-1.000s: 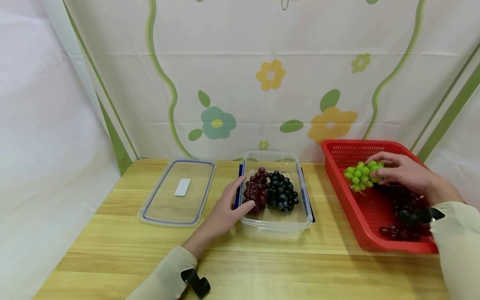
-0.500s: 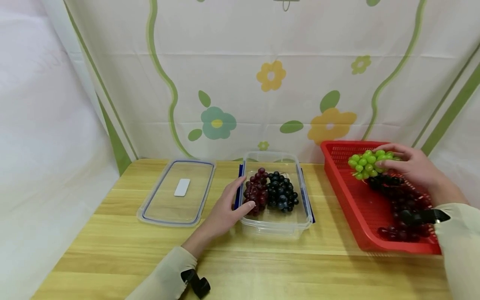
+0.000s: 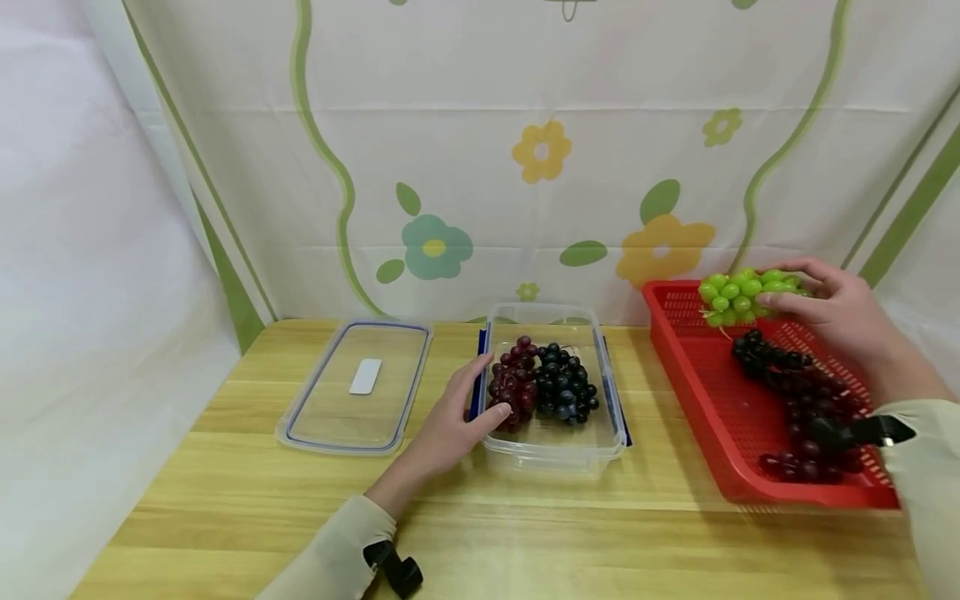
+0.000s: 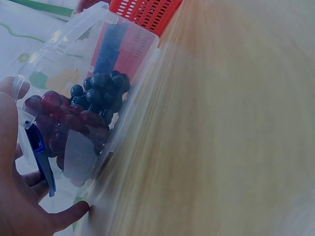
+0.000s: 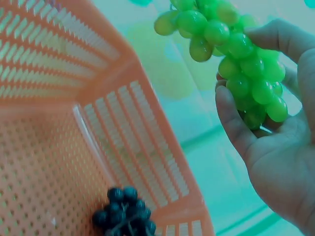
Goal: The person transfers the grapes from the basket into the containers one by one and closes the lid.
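Note:
Bunched green grapes (image 3: 738, 296) are gripped between the thumb and fingers of my right hand (image 3: 840, 308), raised over the back of the red basket (image 3: 686, 392). The right wrist view shows the green grapes (image 5: 246, 69) outside the basket's wall, my thumb and fingers on either side of them. My left hand (image 3: 453, 412), fingers spread, rests against the left side of the clear plastic container (image 3: 551, 450). Inside that container lie a red bunch of grapes (image 3: 513, 383) and a black bunch of grapes (image 3: 566, 383). A blue side latch (image 4: 39, 152) hangs near my left fingers.
The basket still holds a black bunch of grapes (image 3: 765, 354) and dark red grapes (image 3: 810, 408), partly behind the right wrist strap. A clear lid (image 3: 315, 417) with a blue seal lies left on the wooden table (image 3: 247, 483). A flowered curtain (image 3: 465, 167) hangs behind.
My right hand has lifted the green grapes upward and toward the back of the basket, uncovering the black grapes beneath. The left hand stays at the container.

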`<state>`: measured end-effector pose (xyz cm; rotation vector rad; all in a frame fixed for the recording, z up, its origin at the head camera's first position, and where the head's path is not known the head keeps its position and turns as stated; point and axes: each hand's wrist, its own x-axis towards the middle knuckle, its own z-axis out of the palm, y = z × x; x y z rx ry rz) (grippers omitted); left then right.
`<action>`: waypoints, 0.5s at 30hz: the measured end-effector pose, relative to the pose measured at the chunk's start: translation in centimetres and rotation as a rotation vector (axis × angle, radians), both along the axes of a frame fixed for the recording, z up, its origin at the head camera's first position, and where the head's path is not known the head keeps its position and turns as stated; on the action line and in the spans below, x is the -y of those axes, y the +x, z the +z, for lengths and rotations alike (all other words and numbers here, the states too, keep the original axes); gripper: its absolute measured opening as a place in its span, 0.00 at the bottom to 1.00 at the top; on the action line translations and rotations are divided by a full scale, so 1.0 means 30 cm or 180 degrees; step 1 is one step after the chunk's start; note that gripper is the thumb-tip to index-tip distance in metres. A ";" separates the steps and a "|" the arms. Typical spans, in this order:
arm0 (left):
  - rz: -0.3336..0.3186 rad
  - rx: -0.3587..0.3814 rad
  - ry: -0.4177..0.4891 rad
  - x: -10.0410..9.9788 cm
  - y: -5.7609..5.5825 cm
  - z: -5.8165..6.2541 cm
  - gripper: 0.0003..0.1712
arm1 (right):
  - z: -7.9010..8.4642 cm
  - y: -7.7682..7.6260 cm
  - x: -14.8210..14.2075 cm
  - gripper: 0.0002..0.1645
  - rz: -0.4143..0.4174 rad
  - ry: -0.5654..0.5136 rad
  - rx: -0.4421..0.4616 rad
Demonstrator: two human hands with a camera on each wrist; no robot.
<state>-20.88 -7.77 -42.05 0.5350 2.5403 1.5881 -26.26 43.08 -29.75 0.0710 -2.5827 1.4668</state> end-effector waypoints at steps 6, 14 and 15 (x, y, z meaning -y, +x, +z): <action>0.0028 -0.0006 0.0008 0.000 0.002 -0.002 0.44 | 0.049 -0.006 0.123 0.23 0.0272 -0.0757 -0.0100; 0.0034 -0.0042 0.0002 -0.001 -0.002 -0.006 0.44 | 0.068 -0.022 0.306 0.20 0.0348 -0.0611 -0.0266; 0.0032 -0.0048 0.0000 -0.001 -0.003 -0.006 0.44 | 0.071 -0.022 0.327 0.20 0.0299 -0.0455 -0.0230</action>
